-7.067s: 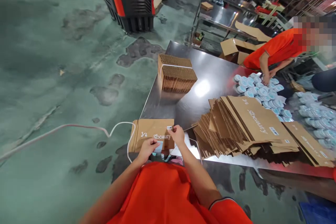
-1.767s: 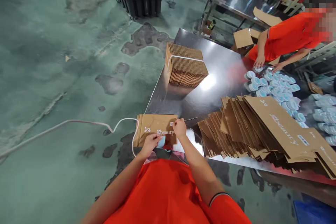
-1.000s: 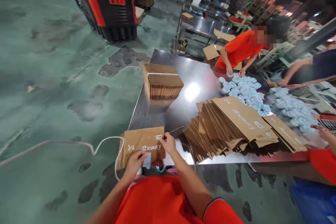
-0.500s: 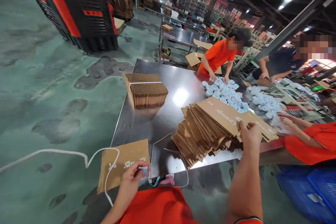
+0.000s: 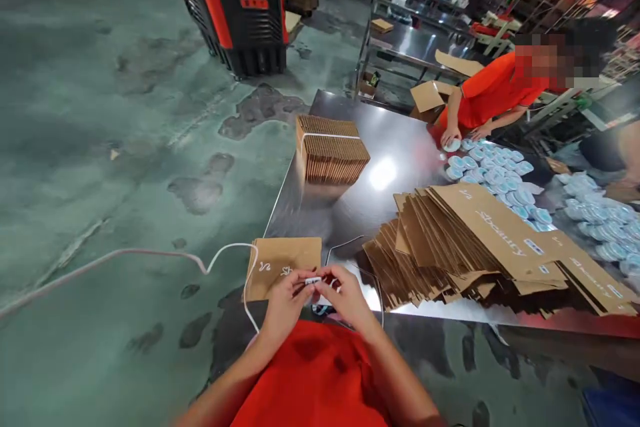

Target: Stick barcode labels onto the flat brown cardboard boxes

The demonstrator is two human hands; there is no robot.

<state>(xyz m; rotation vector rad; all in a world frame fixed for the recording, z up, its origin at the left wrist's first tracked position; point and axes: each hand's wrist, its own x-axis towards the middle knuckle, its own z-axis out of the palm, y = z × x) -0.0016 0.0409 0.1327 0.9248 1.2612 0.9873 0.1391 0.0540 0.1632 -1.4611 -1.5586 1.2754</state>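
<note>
From the head-worn camera, looking down past an orange shirt (image 5: 310, 373), the left hand (image 5: 285, 303) and right hand (image 5: 347, 297) meet low in the frame. Their fingers are curled and nearly closed, pinching a small white tag (image 5: 313, 280) between them. The fingers cover much of it, so any print is unreadable. Just beyond, a flat kraft cardboard mailer (image 5: 285, 267) lies at the near edge of the steel surface (image 5: 340, 103), its "Sbeauty" lettering mostly hidden behind the left hand. A white cord (image 5: 150, 252) crosses the green floor and curves beside it. Farther on sit a strapped block of flat cardboard (image 5: 333, 150) and a fanned pile of printed cardboard (image 5: 465, 247). A co-worker (image 5: 493, 90) in an orange shirt leans over pale blue round tins (image 5: 493, 177), one hand touching a tin. Something blue under the person's hands is too hidden to identify.
</note>
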